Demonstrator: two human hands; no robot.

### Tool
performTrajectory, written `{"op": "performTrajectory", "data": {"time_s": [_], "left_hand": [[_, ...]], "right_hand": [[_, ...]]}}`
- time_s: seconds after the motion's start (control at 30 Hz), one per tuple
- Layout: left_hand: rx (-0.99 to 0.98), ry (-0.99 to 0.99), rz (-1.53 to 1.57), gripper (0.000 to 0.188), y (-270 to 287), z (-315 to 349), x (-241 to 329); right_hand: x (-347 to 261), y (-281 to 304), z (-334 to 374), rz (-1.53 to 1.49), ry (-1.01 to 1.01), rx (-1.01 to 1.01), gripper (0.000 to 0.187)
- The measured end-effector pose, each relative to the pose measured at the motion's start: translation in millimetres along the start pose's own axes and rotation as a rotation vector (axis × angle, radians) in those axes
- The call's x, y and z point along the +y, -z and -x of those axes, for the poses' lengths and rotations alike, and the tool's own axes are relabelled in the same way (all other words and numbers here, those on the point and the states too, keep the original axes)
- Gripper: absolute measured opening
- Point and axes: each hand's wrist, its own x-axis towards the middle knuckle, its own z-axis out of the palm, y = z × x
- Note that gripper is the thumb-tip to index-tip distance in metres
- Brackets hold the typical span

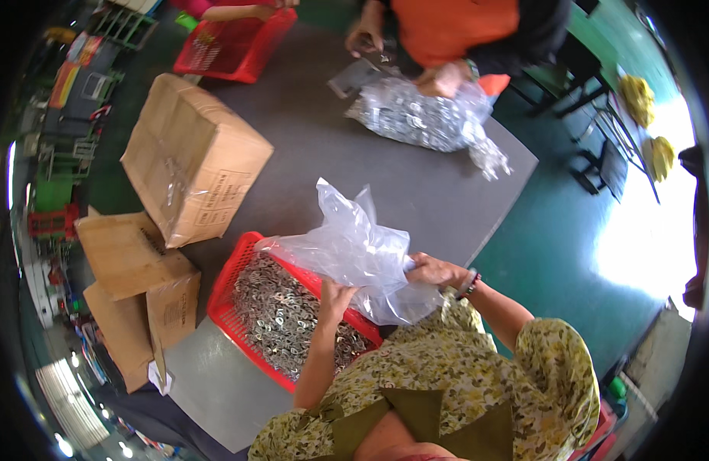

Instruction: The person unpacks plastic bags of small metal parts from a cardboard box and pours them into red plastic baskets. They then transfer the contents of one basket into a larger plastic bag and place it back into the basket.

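A clear plastic bag (347, 242) is spread in front of me, crumpled and seemingly without contents. My left hand (337, 298) is closed on its lower left part, over the edge of a red basket. On the other side, my right hand (435, 270) grips the bag's right part, fingers wrapped round the gathered plastic. The red plastic basket (225, 321) lies under and left of the bag, filled with many small shiny metal pieces (274, 307). Part of its far side and of the pieces is hidden by the bag and my left arm.
Left on the grey table (316, 154) stand a closed cardboard box (197, 161) and an opened one (170, 307). Across from me, a person in orange handles a clear bag of metal pieces (416, 115). Another person's arm reaches to a red basket (251, 58).
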Motion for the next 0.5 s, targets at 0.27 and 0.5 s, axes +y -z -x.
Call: {"op": "performTrajectory", "data": {"time_s": [0.27, 0.5], "left_hand": [[0.236, 0.005, 0.389, 0.051, 44, -36, 63], [0.209, 0.037, 0.459, 0.037, 122, -53, 51]], "right_hand": [[28, 27, -61, -0.59, 0.287, -0.011, 0.032], [40, 47, -74, -0.663, 0.148, -0.091, 0.034]]}}
